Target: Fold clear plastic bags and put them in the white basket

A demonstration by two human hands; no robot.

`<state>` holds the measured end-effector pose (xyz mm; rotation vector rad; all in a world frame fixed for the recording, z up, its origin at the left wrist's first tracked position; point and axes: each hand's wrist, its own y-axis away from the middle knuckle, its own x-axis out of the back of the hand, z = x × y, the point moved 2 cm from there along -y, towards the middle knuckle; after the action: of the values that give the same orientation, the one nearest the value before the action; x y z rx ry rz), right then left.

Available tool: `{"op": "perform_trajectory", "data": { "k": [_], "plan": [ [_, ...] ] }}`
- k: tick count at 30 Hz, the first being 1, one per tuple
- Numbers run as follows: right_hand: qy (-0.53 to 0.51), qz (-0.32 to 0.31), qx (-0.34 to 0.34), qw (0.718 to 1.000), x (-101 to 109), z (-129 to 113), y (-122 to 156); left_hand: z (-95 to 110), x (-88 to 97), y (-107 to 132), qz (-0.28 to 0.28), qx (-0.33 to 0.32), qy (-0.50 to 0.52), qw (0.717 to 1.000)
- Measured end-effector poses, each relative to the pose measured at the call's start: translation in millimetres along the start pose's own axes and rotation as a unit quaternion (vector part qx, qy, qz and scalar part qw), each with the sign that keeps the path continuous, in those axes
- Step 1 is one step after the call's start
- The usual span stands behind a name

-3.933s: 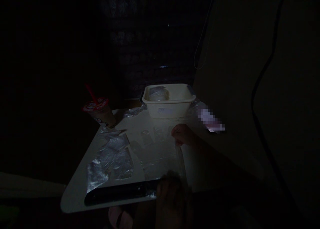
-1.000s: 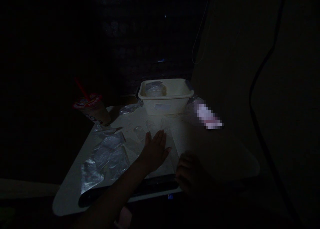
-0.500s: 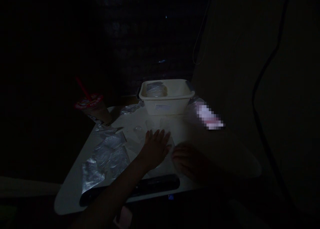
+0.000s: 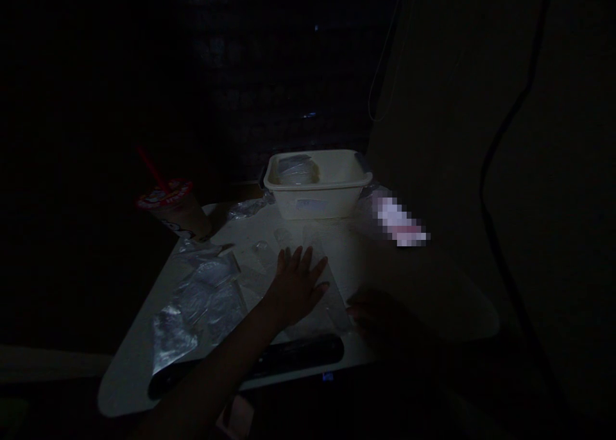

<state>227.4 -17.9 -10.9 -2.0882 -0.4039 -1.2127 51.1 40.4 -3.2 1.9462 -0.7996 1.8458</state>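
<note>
My left hand lies flat with fingers spread on a clear plastic bag on the white table. My right hand is in deep shadow at the bag's right edge. Its fingertips show faintly beside that edge, and whether they grip it I cannot make out. Left of my left forearm lie several crinkled, shiny clear plastic bags. A long black bar runs along the table's front edge, partly under my left forearm.
A cream plastic tub with plastic-wrapped stuff inside stands at the back. A sealed drink cup with a red straw stands at the left edge. A bright blurred-out patch is at the right. A dark cable hangs beyond the table.
My right hand has shifted slightly right and down, into darker shadow. My left hand stays spread on the bag, whose right edge now shows more. The view has shifted a little.
</note>
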Motion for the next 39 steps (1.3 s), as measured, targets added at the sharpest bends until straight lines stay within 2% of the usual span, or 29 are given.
{"op": "perform_trajectory", "data": {
  "k": [4, 10, 14, 18, 20, 23, 26, 28, 31, 34, 36, 39],
  "plan": [
    [0.007, -0.043, 0.016, 0.999, -1.9, -7.9, -8.6, 0.8, 0.6, -1.1, -0.005, 0.004, 0.005, 1.000],
    [0.017, -0.041, 0.044, 0.998, -8.3, -17.9, -6.3, 0.3, 2.1, 0.2, -0.016, 0.004, 0.022, 1.000],
    [0.010, -0.017, 0.058, 0.998, -0.7, -11.1, -9.9, -0.8, 2.5, -2.8, -0.019, 0.009, 0.046, 0.999],
    [-0.001, 0.037, 0.007, 0.999, 11.5, 5.6, -21.8, -5.4, 17.8, 1.7, 0.008, 0.034, 0.099, 0.995],
    [-0.008, 0.060, -0.007, 0.998, 14.4, 13.2, -30.5, -7.8, 31.1, 17.4, 0.042, 0.072, 0.134, 0.988],
    [-0.015, 0.067, -0.006, 0.998, 12.9, 18.2, -51.8, -10.2, 46.4, 59.1, 0.099, 0.178, 0.202, 0.958],
    [-0.026, 0.023, -0.011, 0.999, 3.4, 12.4, -85.7, -10.0, 48.0, 100.9, 0.085, 0.249, 0.208, 0.942],
    [-0.027, -0.019, -0.016, 0.999, -8.0, 2.7, -112.9, -8.9, 46.4, 117.3, 0.095, 0.280, 0.189, 0.937],
    [-0.022, -0.092, -0.005, 0.995, -32.2, -16.3, -153.2, 2.1, 44.6, 120.0, 0.110, 0.247, 0.153, 0.950],
    [0.014, -0.152, -0.008, 0.988, -56.9, -32.5, -185.7, 23.5, 39.2, 111.5, 0.063, 0.146, 0.085, 0.984],
    [0.020, -0.163, -0.010, 0.986, -68.6, -40.4, -200.6, 35.1, 32.9, 109.7, 0.040, 0.105, 0.038, 0.993],
    [0.022, -0.182, -0.006, 0.983, -78.7, -48.4, -212.3, 42.4, 23.6, 113.8, 0.038, 0.073, -0.018, 0.996]
  ]
}}
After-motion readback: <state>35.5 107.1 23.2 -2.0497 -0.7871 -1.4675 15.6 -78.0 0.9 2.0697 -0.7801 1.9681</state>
